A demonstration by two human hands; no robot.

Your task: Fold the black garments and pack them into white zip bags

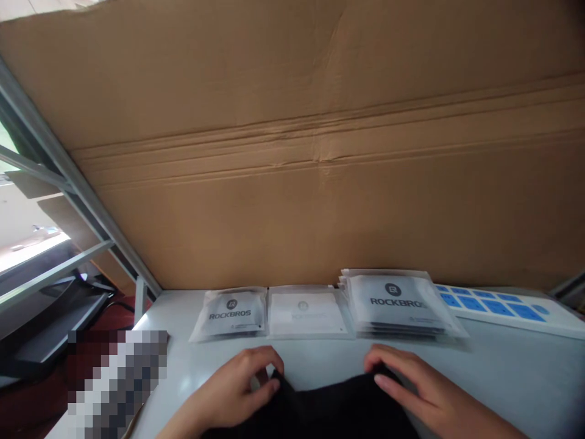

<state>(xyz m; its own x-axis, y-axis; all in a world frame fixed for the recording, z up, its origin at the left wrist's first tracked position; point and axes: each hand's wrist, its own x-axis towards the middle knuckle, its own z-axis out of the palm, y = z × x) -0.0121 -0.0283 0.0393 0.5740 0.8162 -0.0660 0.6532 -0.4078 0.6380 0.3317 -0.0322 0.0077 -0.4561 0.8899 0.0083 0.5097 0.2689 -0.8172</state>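
Observation:
A piece of black fabric (338, 411) stretches between my two hands at the bottom of the view; its lower part runs out of the frame. My left hand (240, 384) pinches one upper corner between thumb and fingers. On the other side, my right hand (411, 384) grips the opposite corner the same way. The edge between them sags slightly. What kind of garment or cloth it is, I cannot tell. Just beyond lie translucent zip pouches marked ROCKBROS: a single pouch (233, 314) at left, a paler pouch (306, 312) in the middle, and a stack of pouches (397, 305) at right.
A pale table (512, 378) carries everything. Behind it stands a large cardboard sheet (292, 213). A white sheet with blue labels (496, 305) lies at right. To the left are a grey metal frame (91, 195) and a black tray (50, 323).

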